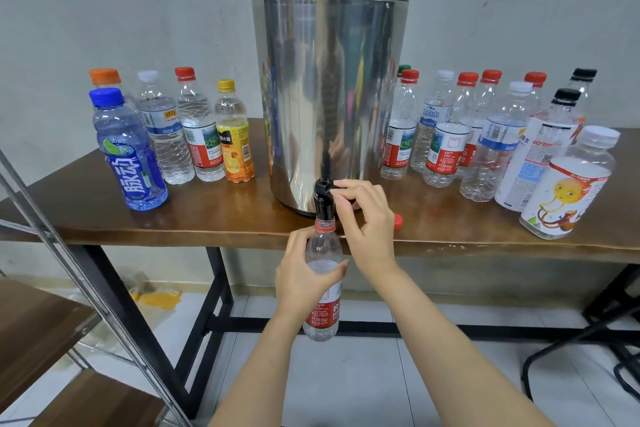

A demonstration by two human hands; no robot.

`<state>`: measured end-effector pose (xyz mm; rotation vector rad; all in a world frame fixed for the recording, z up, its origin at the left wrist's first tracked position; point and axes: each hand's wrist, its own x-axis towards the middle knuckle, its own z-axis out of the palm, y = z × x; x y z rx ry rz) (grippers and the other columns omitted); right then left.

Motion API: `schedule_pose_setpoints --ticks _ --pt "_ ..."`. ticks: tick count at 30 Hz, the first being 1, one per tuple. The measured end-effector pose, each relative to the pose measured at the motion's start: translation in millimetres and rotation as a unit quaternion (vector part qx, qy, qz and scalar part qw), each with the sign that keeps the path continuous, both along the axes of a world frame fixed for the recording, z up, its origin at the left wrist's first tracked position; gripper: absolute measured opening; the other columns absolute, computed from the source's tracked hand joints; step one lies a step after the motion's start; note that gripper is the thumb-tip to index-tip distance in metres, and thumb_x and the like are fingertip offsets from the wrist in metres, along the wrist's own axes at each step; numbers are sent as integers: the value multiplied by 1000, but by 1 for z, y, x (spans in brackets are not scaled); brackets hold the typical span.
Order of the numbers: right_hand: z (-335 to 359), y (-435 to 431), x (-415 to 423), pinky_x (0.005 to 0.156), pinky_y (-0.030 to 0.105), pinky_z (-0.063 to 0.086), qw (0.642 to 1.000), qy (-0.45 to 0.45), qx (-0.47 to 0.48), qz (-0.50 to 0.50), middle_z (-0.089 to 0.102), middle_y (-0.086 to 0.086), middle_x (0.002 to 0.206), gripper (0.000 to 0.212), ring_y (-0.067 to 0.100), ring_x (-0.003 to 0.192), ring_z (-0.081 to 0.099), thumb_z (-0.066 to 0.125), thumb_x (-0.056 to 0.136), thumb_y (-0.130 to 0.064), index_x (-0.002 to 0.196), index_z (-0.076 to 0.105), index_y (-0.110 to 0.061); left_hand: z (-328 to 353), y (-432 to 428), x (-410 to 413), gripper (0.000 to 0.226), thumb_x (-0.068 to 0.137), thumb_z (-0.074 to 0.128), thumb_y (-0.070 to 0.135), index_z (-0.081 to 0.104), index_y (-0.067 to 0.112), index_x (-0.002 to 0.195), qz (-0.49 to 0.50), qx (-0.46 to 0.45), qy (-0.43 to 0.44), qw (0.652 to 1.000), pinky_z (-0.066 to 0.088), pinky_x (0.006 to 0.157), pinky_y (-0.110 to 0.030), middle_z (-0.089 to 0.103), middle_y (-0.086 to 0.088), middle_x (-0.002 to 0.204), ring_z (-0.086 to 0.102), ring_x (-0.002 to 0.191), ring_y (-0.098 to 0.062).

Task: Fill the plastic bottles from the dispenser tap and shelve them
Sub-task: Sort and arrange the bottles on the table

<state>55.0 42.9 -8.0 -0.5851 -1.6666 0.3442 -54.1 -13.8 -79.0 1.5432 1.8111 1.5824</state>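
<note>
bottle [320,319]: uncapped and upright, its mouth right under the tap, hanging below the table edge.
left hand [301,282]: wrapped round the bottle's middle.
right hand [367,218]: just above the left, fingers pinching the tap lever.
tap [323,199]: black, at the dispenser's foot.
dispenser [329,80]: steel with a black lid, behind both hands.
cap [398,221]: red, on the table [173,218] just right of the right hand.
left bottles [166,135]: five, capped, well left of the hands.
right bottles [485,135]: many, capped, right of the hands.
shelf [52,322]: low, left of the left hand.

Bright, even indoor light; soft shadows; streaky glare on steel dispenser [329,97]; wide-angle bowing at edges.
</note>
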Motion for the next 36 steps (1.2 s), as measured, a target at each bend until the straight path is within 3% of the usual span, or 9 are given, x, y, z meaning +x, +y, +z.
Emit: schedule_pose_setpoints --ticks 15,22,36 --pt "3 -5 -1 87 5 37 1000 6 -24 -2 67 -3 109 23 8 102 57 53 96 -24 98 71 -9 1 -1 1 64 68 85 45 40 67 108 -1 -3 3 1000 45 85 -19 51 36 119 49 111 16" --pt "5 -6 -1 87 4 36 1000 6 -23 -2 69 3 107 24 15 100 60 53 96 -22 95 71 -7 1 -1 0 61 63 78 57 39 66 110 1 -5 5 1000 49 91 -26 51 36 118 51 111 13" --pt "4 -7 -3 86 5 39 999 12 -34 7 68 1 108 24 15 103 61 53 96 -22 97 71 -7 0 0 -1 63 67 83 49 38 66 108 -3 -6 11 1000 50 90 -26 49 38 118 49 110 17"
